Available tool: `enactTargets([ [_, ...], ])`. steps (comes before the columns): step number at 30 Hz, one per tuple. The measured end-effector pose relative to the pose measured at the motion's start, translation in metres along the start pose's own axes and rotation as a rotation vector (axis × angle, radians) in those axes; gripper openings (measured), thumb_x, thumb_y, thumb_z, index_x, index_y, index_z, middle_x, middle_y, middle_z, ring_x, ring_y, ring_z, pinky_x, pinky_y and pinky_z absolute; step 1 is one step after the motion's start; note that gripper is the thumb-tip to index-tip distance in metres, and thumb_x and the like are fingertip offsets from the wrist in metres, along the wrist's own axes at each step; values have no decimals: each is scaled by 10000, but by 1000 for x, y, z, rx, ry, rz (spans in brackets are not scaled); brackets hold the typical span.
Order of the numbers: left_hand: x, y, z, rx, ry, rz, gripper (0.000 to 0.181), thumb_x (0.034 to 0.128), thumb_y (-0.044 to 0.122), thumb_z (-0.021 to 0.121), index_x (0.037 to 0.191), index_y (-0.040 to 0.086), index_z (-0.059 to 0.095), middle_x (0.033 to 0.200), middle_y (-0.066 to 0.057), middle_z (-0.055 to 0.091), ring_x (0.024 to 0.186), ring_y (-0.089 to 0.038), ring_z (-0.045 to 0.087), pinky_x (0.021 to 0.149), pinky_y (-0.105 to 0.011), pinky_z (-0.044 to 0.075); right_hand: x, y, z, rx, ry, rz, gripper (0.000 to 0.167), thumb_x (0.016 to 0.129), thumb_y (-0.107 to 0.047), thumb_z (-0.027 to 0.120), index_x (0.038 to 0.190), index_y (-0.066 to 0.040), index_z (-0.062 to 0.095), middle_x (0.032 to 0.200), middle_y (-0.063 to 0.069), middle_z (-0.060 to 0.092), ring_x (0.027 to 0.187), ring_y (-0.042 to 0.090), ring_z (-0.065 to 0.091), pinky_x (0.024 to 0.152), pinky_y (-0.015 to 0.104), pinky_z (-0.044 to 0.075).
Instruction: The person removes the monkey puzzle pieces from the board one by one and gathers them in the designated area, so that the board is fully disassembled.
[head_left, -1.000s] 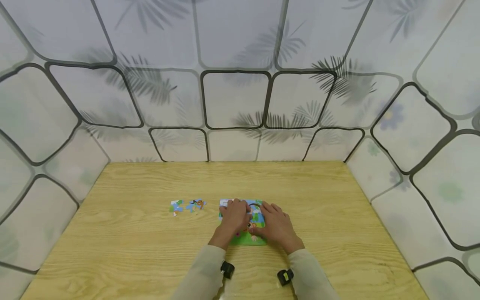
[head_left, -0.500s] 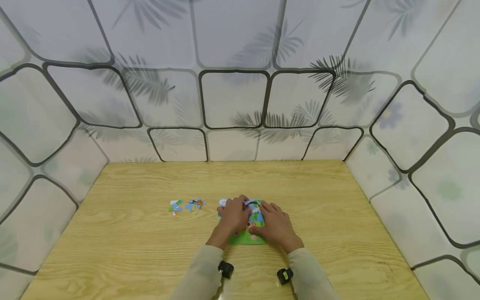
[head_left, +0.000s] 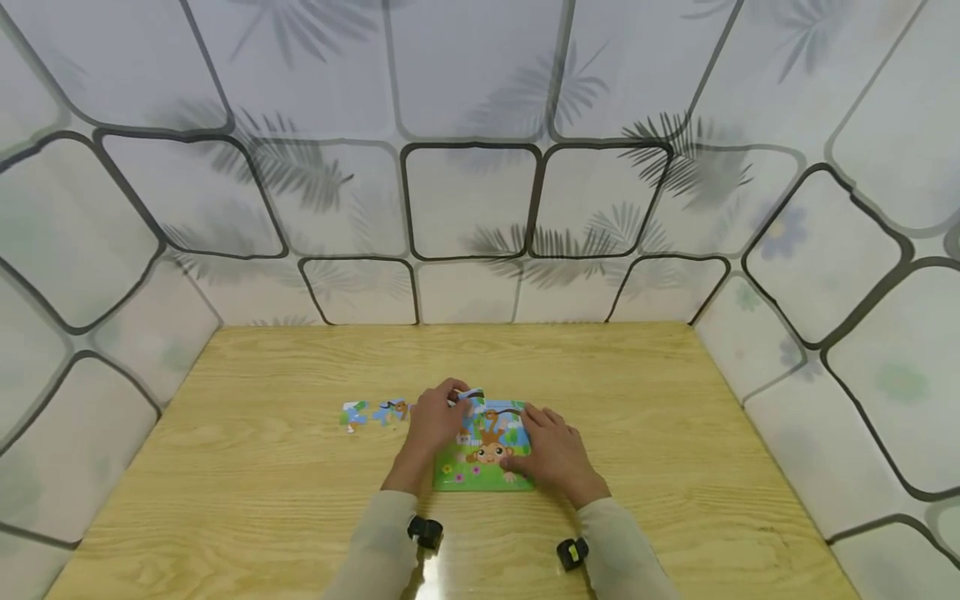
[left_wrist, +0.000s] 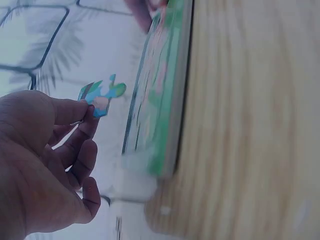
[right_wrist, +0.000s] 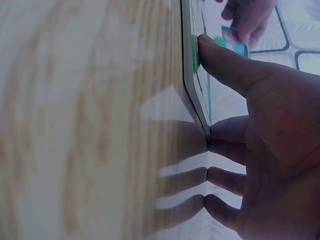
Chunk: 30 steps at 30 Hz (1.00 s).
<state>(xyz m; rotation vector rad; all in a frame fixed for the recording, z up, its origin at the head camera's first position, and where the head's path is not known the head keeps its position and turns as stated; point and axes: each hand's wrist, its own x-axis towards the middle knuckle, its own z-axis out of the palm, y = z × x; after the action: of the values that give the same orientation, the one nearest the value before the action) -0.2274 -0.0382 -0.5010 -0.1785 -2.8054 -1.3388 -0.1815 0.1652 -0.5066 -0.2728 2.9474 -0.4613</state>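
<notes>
In the head view a picture puzzle (head_left: pixel 480 477) in a shallow tray lies flat on the table, showing a monkey, flowers and grass. My left hand (head_left: pixel 433 423) is over its upper left part and pinches a puzzle piece (head_left: pixel 474 397) between thumb and forefinger. In the left wrist view that puzzle piece (left_wrist: pixel 102 97) is raised clear of the board, blue and green with a brown stripe. My right hand (head_left: pixel 557 448) rests at the puzzle's right side. Its thumb (right_wrist: pixel 220 57) lies on top, while the other fingers reach down beside the edge to the table.
Left of the puzzle lie several loose puzzle pieces, among them a blue-green one (head_left: pixel 352 412) and one with a brown animal (head_left: pixel 393 410). Patterned white walls (head_left: pixel 465 287) enclose the wooden table (head_left: pixel 637 375) at the back and sides.
My left hand has moved left and slightly away from me, off the middle of the puzzle, with a piece between its fingertips. More of the monkey picture shows. My right hand has stayed put.
</notes>
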Motion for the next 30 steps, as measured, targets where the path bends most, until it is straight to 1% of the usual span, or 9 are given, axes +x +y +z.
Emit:
enactTargets([
  [3, 1, -11, -10, 1, 18, -28, 193, 943, 208, 598, 1111, 138, 661, 965, -68, 682, 705, -135, 609, 708, -417, 478, -2, 1, -1, 0, -7, -1, 888, 801, -606, 678, 1461, -71, 418, 1559, 77, 351, 1427, 336, 318, 1083, 594, 311],
  [6, 3, -19, -17, 10, 31, -71, 199, 945, 222, 593, 1115, 145, 661, 982, -60, 687, 733, -144, 618, 745, -430, 473, -3, 2, -1, -1, -8, -5, 885, 805, -604, 674, 1464, -74, 413, 1561, 78, 347, 1427, 337, 317, 1082, 596, 311],
  [9, 6, -25, -24, 18, 27, -93, 216, 941, 222, 582, 1126, 140, 657, 1001, -62, 684, 768, -154, 622, 675, -346, 464, -3, 2, -1, -1, -1, -10, 876, 810, -597, 674, 1462, -73, 415, 1560, 80, 348, 1425, 339, 319, 1080, 598, 312],
  [11, 7, -29, -27, 31, 15, -100, 231, 937, 223, 574, 1136, 135, 654, 1012, -64, 685, 785, -171, 631, 656, -323, 453, -4, 2, -2, 1, 6, -12, 871, 811, -590, 677, 1461, -72, 418, 1559, 81, 349, 1425, 339, 321, 1081, 598, 312],
  [13, 8, -31, -31, 58, 14, -107, 236, 934, 230, 577, 1136, 139, 657, 1026, -61, 688, 851, -194, 636, 723, -365, 462, -4, 1, -2, -1, 8, -17, 866, 811, -584, 680, 1458, -69, 421, 1557, 83, 353, 1421, 341, 326, 1078, 598, 316],
  [16, 9, -35, -35, 113, 19, -120, 220, 933, 238, 584, 1116, 152, 672, 1034, -52, 687, 962, -251, 617, 856, -494, 433, -4, 0, -3, 6, 8, -21, 868, 808, -579, 687, 1454, -61, 426, 1553, 89, 360, 1416, 342, 333, 1074, 600, 319],
  [19, 10, -39, -38, 188, 22, -120, 204, 934, 243, 593, 1094, 158, 686, 1043, -52, 687, 1048, -300, 574, 908, -595, 390, -3, -1, -3, 10, 0, -17, 873, 807, -582, 686, 1455, -59, 423, 1554, 87, 358, 1418, 339, 331, 1075, 598, 319],
  [24, 13, -43, -39, 310, 11, -119, 216, 941, 279, 611, 1107, 171, 697, 1069, -59, 674, 1071, -312, 528, 905, -599, 363, -3, -1, -3, 2, 3, -18, 880, 804, -586, 686, 1454, -55, 423, 1552, 88, 361, 1414, 340, 335, 1066, 603, 323],
  [30, 16, -44, -38, 374, 3, -106, 206, 946, 279, 615, 1093, 166, 706, 1116, -78, 657, 1091, -319, 507, 949, -612, 319, -2, 1, 0, 2, 11, -30, 877, 805, -581, 687, 1456, -56, 421, 1551, 91, 360, 1413, 345, 335, 1068, 607, 321],
])
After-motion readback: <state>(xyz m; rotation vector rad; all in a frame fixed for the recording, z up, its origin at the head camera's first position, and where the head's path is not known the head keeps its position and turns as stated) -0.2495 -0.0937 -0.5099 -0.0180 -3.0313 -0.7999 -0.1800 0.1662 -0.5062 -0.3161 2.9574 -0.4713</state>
